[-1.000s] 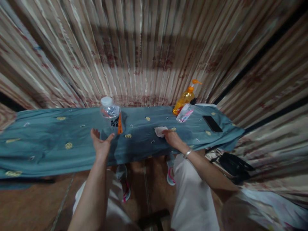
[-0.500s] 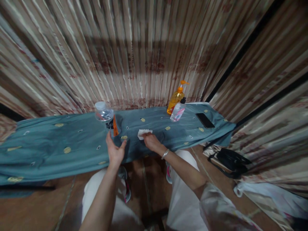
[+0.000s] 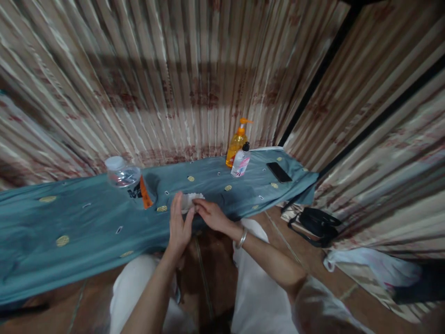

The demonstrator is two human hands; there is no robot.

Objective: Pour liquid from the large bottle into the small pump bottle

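Currently, the small white crumpled tissue [image 3: 189,201] lies on the teal embroidered cloth covering the worktop [image 3: 79,222], close to its near edge. The right hand [image 3: 211,216] rests its fingertips on the tissue's right side. The left hand [image 3: 180,226] stands edge-on, fingers extended and spread flat, against the tissue's left side, so the tissue sits between both hands. Neither hand is closed around it. Left of the hands stands a clear plastic water bottle with white cap [image 3: 122,175]. Toward the far right corner stand an orange pump dispenser bottle [image 3: 236,144], a small clear bottle with black cap [image 3: 240,162] and a black phone [image 3: 278,172].
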